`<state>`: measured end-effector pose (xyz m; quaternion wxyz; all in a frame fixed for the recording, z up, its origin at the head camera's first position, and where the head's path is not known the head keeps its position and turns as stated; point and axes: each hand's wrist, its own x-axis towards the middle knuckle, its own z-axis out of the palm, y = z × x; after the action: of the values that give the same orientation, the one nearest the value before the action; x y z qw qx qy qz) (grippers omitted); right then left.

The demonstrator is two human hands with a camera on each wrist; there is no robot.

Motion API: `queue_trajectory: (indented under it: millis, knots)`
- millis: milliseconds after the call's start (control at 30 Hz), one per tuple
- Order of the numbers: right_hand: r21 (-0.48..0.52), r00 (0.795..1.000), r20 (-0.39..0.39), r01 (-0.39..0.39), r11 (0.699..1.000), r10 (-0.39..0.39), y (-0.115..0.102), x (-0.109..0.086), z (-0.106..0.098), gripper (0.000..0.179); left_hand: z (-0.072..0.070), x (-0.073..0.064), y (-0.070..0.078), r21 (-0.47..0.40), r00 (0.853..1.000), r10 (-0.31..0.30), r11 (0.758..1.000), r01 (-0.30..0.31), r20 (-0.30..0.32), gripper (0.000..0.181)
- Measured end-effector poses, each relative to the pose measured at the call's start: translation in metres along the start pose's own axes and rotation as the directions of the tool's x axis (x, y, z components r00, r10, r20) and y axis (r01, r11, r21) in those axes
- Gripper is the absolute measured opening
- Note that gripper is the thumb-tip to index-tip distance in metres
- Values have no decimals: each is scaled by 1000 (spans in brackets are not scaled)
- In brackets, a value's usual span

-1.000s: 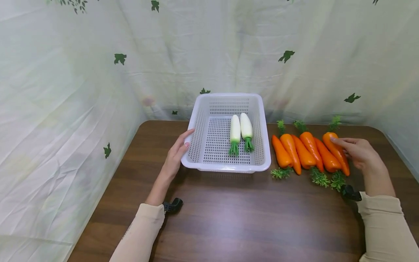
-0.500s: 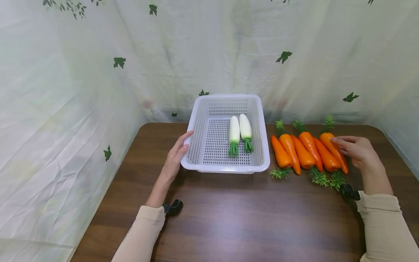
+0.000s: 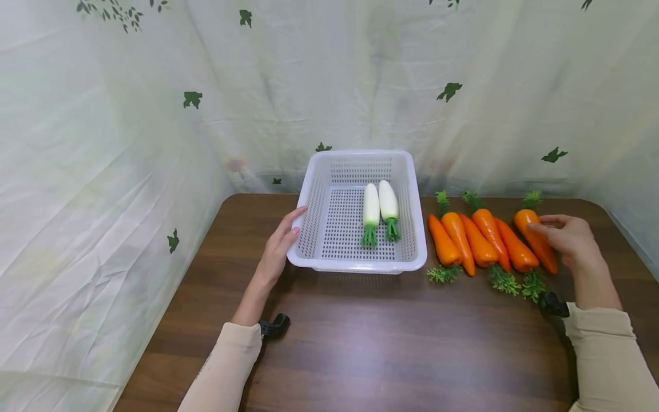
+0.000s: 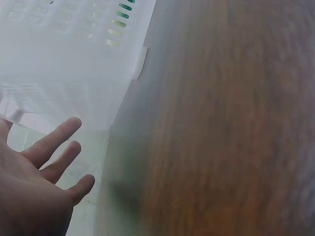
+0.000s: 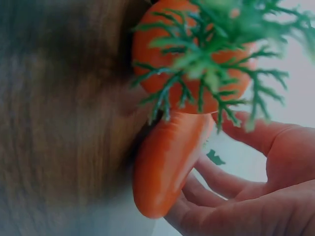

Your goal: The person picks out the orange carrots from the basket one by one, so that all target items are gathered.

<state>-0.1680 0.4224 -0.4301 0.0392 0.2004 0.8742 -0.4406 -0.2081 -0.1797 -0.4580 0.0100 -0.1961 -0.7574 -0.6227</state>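
With its thumb and fingers, my right hand [image 3: 574, 237] pinches the rightmost orange carrot [image 3: 542, 247], which lies at the right end of a row. In the right wrist view the hand [image 5: 241, 187] is close beside orange carrots, partly hidden by green leaves [image 5: 202, 64]. My left hand [image 3: 273, 254] touches the left rim of a white slotted basket [image 3: 355, 265]; in the left wrist view several of its fingers [image 4: 54, 140] are spread and fairly straight beside the basket wall. Inside the basket lie two white radishes, one left [image 3: 370, 206] and one right [image 3: 388, 199], with green stems.
Several other carrots [image 3: 481, 243] lie close together to the basket's right, their leafy tops pointing alternately toward and away from me. All stand on a brown wooden table [image 3: 391, 343]. A pale curtain with green leaf prints [image 3: 360, 74] hangs behind and at the sides.
The rightmost carrot has shifted slightly right, with my right hand on it, so a gap now shows at its upper left. My left hand and the basket stay in place.
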Motion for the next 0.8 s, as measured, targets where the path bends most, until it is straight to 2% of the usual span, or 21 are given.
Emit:
queue_trajectory:
  millis: [133,267,600,800]
  knots:
    - [-2,1000,-12,-3,1000,3,0,0,2,74,1,1,1,12,1000,-2,1000,2,-2,48]
    - [19,1000,14,1,1000,-1,1,1,4,75,0,2,1,14,1000,-2,1000,2,-1,48]
    - [-26,1000,-13,-27,999,27,1,-1,3,78,0,1,0,31,1000,-5,1000,5,-9,48]
    - [9,999,-20,-40,999,40,1,-2,3,79,1,1,1,36,1000,-12,999,12,-9,47]
